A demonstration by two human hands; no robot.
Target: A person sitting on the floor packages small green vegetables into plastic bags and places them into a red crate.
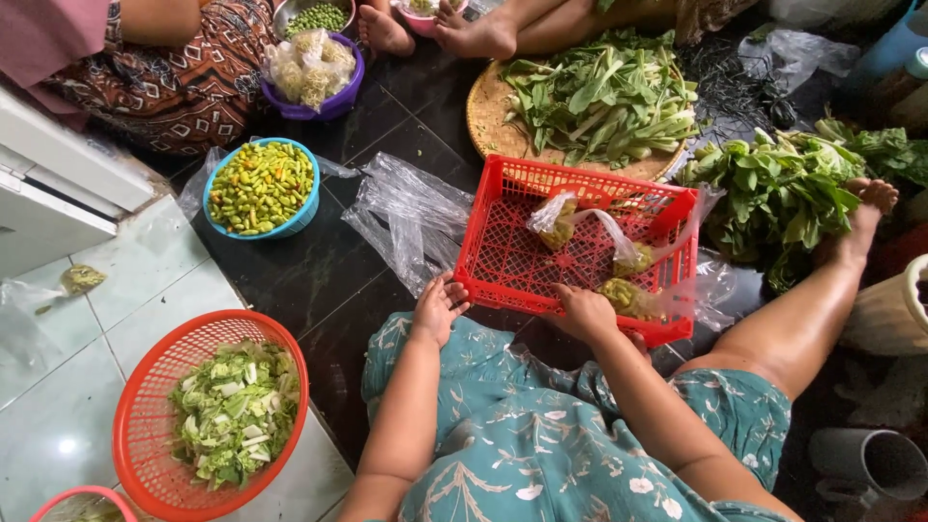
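My left hand (437, 307) rests open-fingered on the near-left corner of the red crate (503, 261) at frame centre, steadying it, while my right hand's (580, 309) grip closes on a plastic bag of greens (623, 295) at its near rim.

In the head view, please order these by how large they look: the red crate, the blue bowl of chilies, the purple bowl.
1. Red crate
2. Blue bowl
3. Purple bowl, which lies farther away, so its true size is unsure.
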